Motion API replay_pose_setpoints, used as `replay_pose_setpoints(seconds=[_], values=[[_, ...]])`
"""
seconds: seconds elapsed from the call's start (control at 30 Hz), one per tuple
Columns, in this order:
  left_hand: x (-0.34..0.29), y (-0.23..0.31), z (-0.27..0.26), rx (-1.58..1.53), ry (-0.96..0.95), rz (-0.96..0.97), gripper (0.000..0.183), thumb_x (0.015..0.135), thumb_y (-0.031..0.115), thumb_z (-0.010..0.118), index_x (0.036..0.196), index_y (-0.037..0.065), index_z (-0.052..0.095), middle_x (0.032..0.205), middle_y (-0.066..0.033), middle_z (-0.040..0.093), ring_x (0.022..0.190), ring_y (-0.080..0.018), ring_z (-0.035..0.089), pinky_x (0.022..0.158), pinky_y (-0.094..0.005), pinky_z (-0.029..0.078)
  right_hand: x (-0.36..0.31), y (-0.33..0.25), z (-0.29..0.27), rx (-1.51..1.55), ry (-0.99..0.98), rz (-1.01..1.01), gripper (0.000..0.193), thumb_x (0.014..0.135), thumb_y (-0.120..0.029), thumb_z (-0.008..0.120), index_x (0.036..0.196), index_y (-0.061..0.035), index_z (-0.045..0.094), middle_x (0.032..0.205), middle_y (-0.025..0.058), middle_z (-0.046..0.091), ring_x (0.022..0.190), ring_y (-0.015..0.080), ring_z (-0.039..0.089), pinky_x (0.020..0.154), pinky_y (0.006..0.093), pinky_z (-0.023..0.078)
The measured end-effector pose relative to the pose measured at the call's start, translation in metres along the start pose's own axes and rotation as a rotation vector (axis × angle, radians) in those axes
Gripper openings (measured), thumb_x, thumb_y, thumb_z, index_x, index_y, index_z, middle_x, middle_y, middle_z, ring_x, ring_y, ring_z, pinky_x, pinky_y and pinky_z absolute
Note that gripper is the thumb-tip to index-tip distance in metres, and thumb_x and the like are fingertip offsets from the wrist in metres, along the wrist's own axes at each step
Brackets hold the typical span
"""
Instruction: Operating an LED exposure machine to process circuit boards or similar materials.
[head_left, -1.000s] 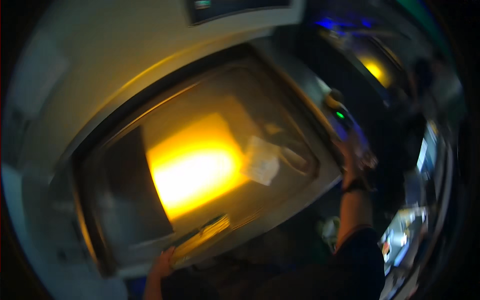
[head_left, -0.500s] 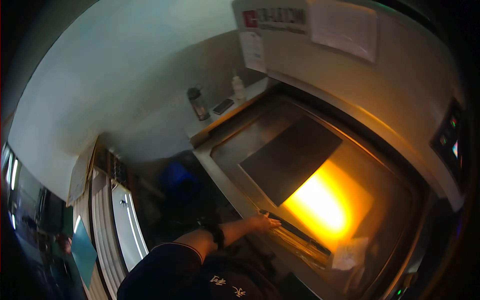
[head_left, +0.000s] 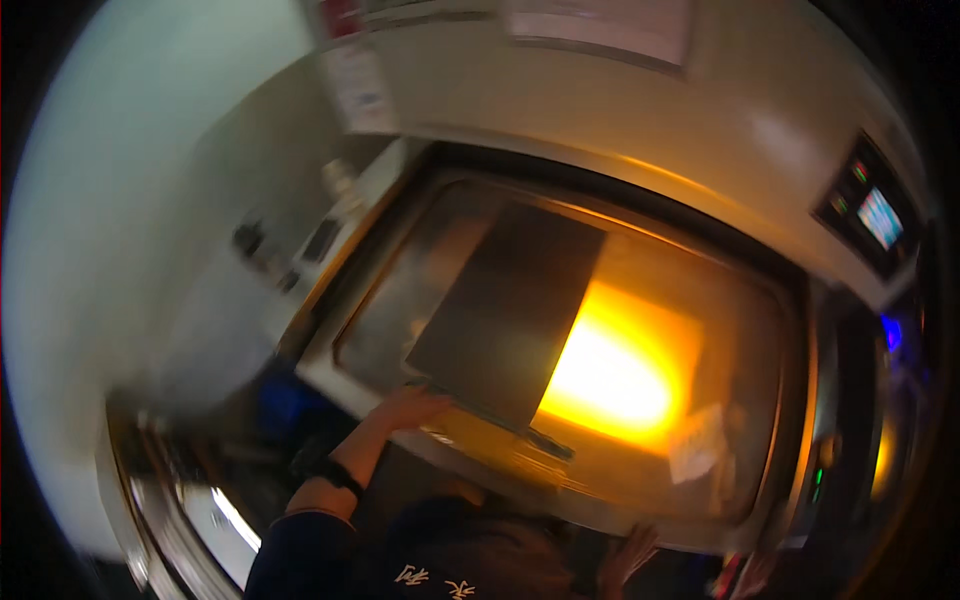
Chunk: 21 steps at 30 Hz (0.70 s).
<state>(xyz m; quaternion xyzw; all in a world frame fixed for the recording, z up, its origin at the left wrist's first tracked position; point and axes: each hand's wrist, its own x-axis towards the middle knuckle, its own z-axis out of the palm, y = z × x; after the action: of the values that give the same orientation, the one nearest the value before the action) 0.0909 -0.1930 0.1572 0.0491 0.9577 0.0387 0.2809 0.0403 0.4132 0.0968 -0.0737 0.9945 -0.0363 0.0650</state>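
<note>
My left hand (head_left: 415,408) lies with its fingers stretched out at the left end of a long dark strip (head_left: 548,444), somewhat blurred. That strip runs along the front edge of a dark flat sheet (head_left: 515,310) on the glass-like bed (head_left: 745,345) of a large machine. A yellowish band (head_left: 490,445) shows in front of the strip. My right hand (head_left: 632,553) is at the bed's front rim, fingers extended and holding nothing visible. A bright yellow light (head_left: 615,380) glows through the bed beside the sheet.
A crumpled pale paper (head_left: 698,443) lies at the bed's right front. The raised lid (head_left: 600,110) stands behind, with a lit control panel (head_left: 872,208) at right. A dark bottle (head_left: 262,255), a phone (head_left: 320,240) and a white bottle (head_left: 343,188) stand on the left ledge.
My view has turned toward the right. My left hand and the dark strip have shifted left along the sheet's front edge. My right hand has come into view at the front rim.
</note>
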Motion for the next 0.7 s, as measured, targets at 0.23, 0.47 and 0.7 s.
replay_pose_setpoints(seconds=[0.23,0.47,0.7], values=[[0.13,-0.152,-0.104,-0.145,0.043,-0.047,0.079,0.077,-0.003,0.06,0.149,0.017,0.034,0.151,-0.0056,0.04,0.133,-0.0336,0.043,0.113,-0.0449,0.035,-0.164,-0.138,0.052,0.244,0.044,0.632,0.076,0.083,-0.042,0.067,0.147,-0.0165,0.036,0.149,0.0183,0.036,0.136,0.0412,0.034,0.106,0.0603,0.029],[0.296,-0.122,-0.157,-0.505,0.324,-0.467,0.065,0.078,0.005,0.057,0.141,0.007,0.041,0.136,-0.0196,0.053,0.127,-0.0369,0.049,0.104,-0.0454,0.042,-0.112,-0.196,0.001,0.527,0.208,0.752,0.077,0.078,-0.022,0.069,0.145,-0.0046,0.035,0.153,0.0208,0.028,0.141,0.0406,0.025,0.115,0.0498,0.025],[0.238,-0.091,-0.161,-0.375,0.176,-0.11,0.07,0.073,0.002,0.059,0.141,0.013,0.044,0.126,-0.0201,0.06,0.12,-0.0363,0.056,0.1,-0.0442,0.046,-0.035,-0.22,-0.04,0.461,0.155,0.255,0.071,0.081,-0.031,0.067,0.143,-0.0097,0.041,0.15,0.0233,0.032,0.139,0.0424,0.029,0.113,0.0543,0.025]])
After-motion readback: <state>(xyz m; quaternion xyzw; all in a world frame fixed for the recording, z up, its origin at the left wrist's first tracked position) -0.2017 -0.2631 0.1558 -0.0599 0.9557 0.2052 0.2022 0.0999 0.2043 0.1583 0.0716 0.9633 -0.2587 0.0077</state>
